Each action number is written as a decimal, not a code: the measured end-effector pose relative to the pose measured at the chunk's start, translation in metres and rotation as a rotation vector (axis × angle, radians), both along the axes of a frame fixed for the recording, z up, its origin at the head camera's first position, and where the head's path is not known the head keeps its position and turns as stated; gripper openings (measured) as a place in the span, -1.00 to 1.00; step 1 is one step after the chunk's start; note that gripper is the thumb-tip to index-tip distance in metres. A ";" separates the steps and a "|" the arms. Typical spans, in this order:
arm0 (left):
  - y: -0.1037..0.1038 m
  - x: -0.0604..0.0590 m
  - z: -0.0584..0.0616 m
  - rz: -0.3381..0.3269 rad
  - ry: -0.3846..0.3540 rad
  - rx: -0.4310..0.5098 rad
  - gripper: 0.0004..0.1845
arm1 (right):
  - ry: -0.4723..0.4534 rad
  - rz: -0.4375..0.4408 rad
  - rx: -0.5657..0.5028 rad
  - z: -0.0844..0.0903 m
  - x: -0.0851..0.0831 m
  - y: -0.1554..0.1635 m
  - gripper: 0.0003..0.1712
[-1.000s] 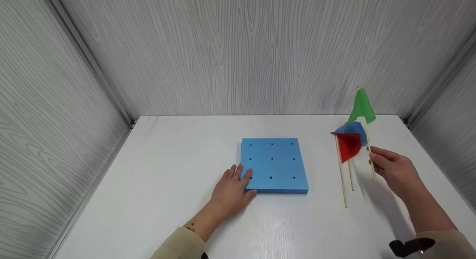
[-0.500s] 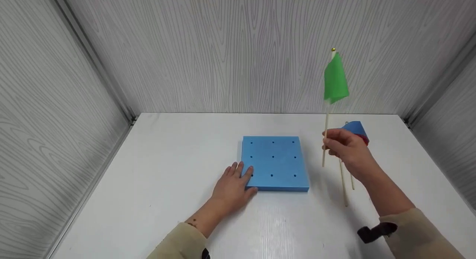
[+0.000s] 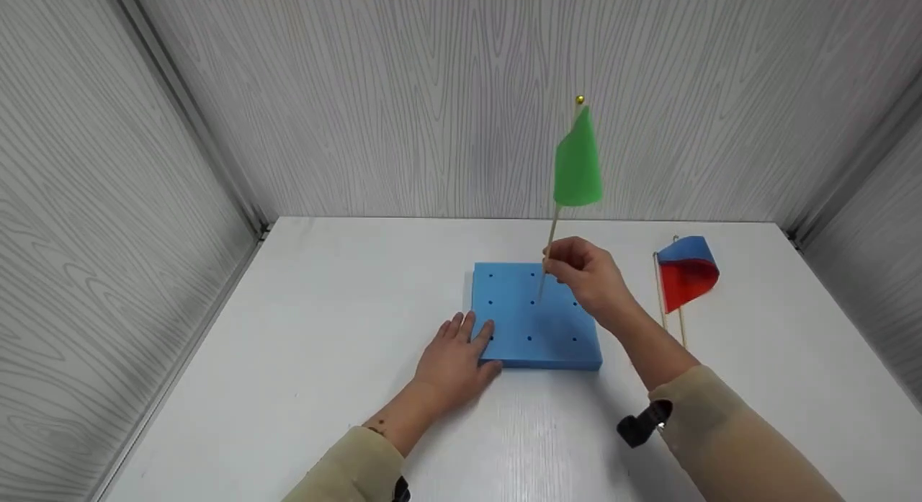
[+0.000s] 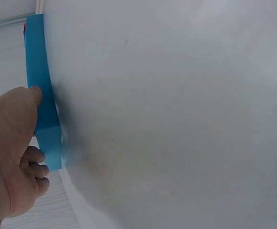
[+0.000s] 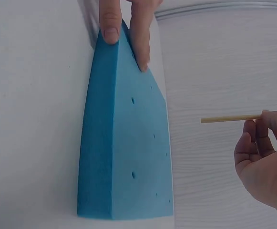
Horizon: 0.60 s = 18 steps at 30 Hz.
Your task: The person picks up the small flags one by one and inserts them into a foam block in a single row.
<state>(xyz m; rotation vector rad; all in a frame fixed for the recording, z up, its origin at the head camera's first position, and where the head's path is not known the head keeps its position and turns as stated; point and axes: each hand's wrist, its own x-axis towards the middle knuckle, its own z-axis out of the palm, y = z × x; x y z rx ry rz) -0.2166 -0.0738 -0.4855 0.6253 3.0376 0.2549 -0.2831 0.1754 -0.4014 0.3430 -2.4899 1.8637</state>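
Note:
In the head view my right hand [image 3: 592, 280] pinches the wooden stick of a small green flag [image 3: 578, 163] between thumb and fingers. The flag stands nearly upright, a gold ball at its top. Below the fingers, the stick's lower end overlaps the middle of a square blue foam block [image 3: 511, 318] with rows of small holes. The right wrist view shows the bare stick end [image 5: 231, 118] apart from the block's top. My left hand [image 3: 448, 361] rests at the block's front left corner, fingers straight, index fingertip on top and thumb [image 4: 35, 94] against the front side.
Right of the block, a blue flag [image 3: 688, 248] and a red flag [image 3: 681, 282] lie overlapping on the white table [image 3: 346, 293], their sticks partly behind my right forearm. Grey wood-grain panels [image 3: 403, 99] stand at the back and both sides.
My right hand has lifted the green flag away from the other flags and carried it left over the blue block. The left hand has stayed at the block's corner.

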 end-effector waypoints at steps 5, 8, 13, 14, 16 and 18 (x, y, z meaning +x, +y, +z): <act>0.002 0.000 0.000 0.016 0.006 -0.005 -0.23 | 0.011 0.019 -0.036 -0.008 -0.011 -0.031 -0.81; 0.001 0.002 0.000 0.025 0.005 0.008 -0.22 | 0.017 0.027 -0.057 -0.017 -0.017 -0.047 -0.82; 0.000 0.004 -0.001 0.025 0.004 0.020 -0.22 | 0.017 0.037 -0.076 -0.029 -0.021 -0.064 -0.82; 0.000 0.004 -0.001 0.022 0.007 0.020 -0.22 | 0.014 0.041 -0.079 -0.031 -0.022 -0.067 -0.82; 0.000 0.005 -0.002 0.015 0.014 0.017 -0.22 | 0.013 0.047 -0.080 -0.034 -0.022 -0.070 -0.82; 0.001 0.005 -0.002 0.008 0.019 0.013 -0.23 | 0.014 0.049 -0.077 -0.037 -0.023 -0.073 -0.82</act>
